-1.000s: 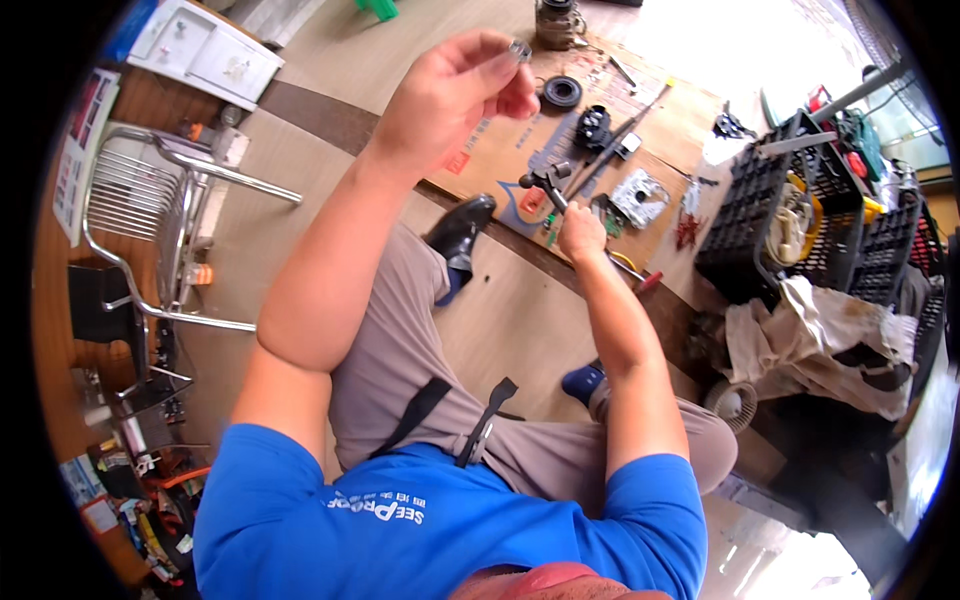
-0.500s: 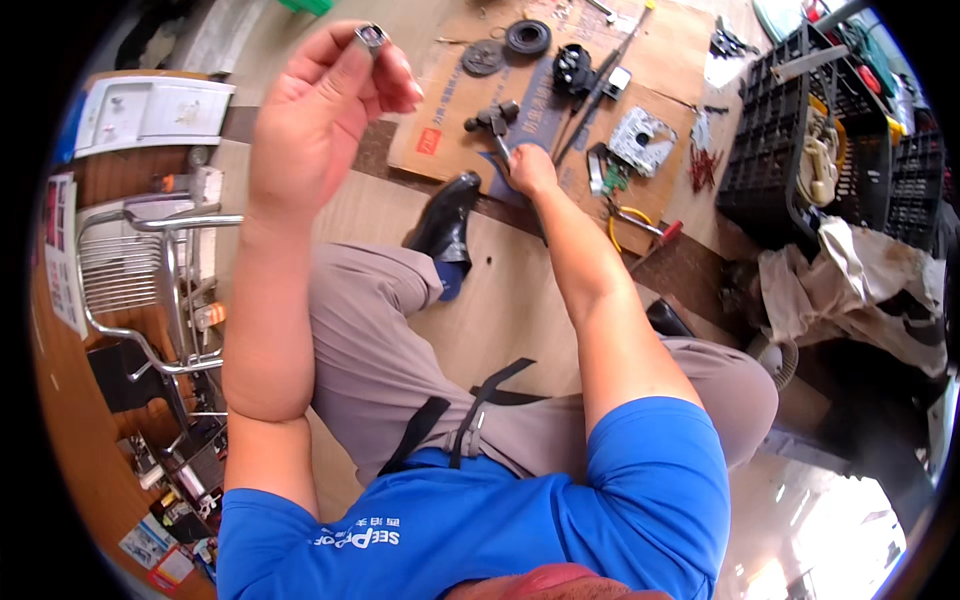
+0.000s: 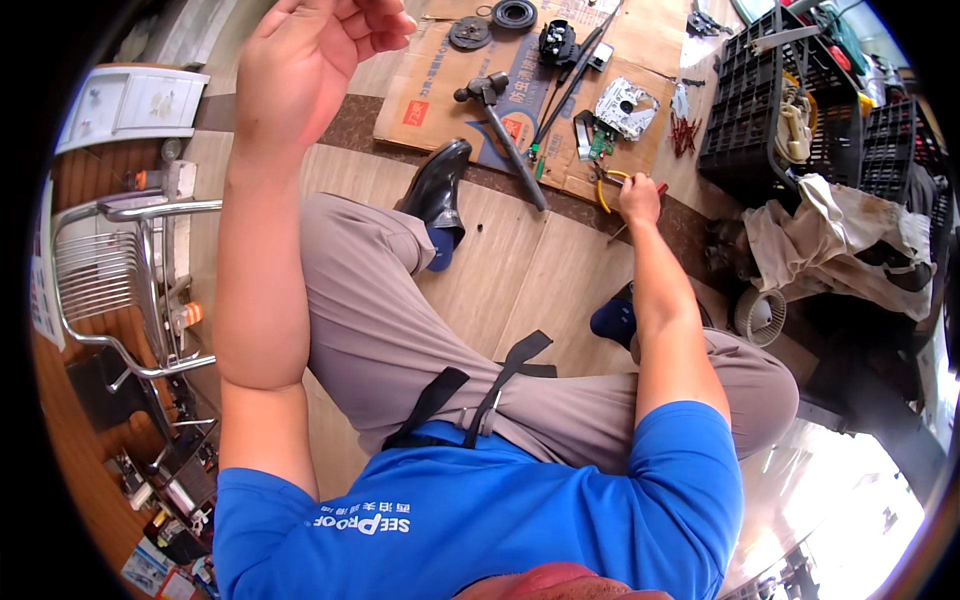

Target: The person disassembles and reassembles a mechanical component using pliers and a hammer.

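Observation:
My left hand (image 3: 290, 85) is raised at the upper left, its fingers curled and partly cut off by the top edge. The small metal part it pinched earlier lies beyond the edge. My right hand (image 3: 640, 200) reaches down to the cardboard's near right edge, fingers closed over the yellow-handled pliers (image 3: 603, 192) and a tool with a red handle (image 3: 661, 188). Which one it grips is hidden. A hammer (image 3: 505, 130) lies on the cardboard sheet (image 3: 400, 85), its handle pointing towards me, with no hand on it.
Beside the pliers are a silver metal plate (image 3: 627, 108) and a green circuit board (image 3: 602, 145). Farther back lie a black ring (image 3: 514, 14), a round disc (image 3: 470, 33) and a black mechanism (image 3: 560, 42). Black crates (image 3: 740, 120) stand right; a metal rack (image 3: 95, 270) is left.
My right hand has let go of the hammer's handle and moved right to the pliers. My left hand appears higher, its small metal part now out of view. The whole view has shifted slightly.

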The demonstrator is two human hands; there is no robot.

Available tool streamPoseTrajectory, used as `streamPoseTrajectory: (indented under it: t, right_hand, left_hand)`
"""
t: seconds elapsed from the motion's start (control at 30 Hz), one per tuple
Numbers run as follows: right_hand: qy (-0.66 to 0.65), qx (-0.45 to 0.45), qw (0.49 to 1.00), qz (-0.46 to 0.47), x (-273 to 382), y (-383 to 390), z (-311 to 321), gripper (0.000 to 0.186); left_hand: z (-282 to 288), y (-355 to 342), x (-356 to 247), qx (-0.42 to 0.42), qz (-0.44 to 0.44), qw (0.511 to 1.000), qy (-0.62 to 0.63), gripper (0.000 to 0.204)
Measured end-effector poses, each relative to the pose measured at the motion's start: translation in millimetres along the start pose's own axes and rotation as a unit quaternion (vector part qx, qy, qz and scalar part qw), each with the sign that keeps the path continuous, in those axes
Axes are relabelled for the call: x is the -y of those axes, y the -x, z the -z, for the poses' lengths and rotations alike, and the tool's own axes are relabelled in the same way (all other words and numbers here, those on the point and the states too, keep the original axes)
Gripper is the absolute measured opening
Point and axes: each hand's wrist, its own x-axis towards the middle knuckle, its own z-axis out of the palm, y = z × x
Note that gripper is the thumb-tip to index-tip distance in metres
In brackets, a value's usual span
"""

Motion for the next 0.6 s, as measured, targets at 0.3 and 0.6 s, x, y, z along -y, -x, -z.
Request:
streamPoseTrajectory:
  t: [0.3,0.6]
  right_hand:
    - [0.131,0.015,0.99,0.038,23.6,18.8,-3.5,0.069]
    - [0.155,0.068,0.985,0.043,47.1,38.6,-7.6,0.053]
  left_hand:
    - [19.9,-6.7,10.4,0.139,0.024,0.99,0.029,0.036]
    - [39.3,25.9,0.8,0.154,0.045,0.987,-0.013,0.036]
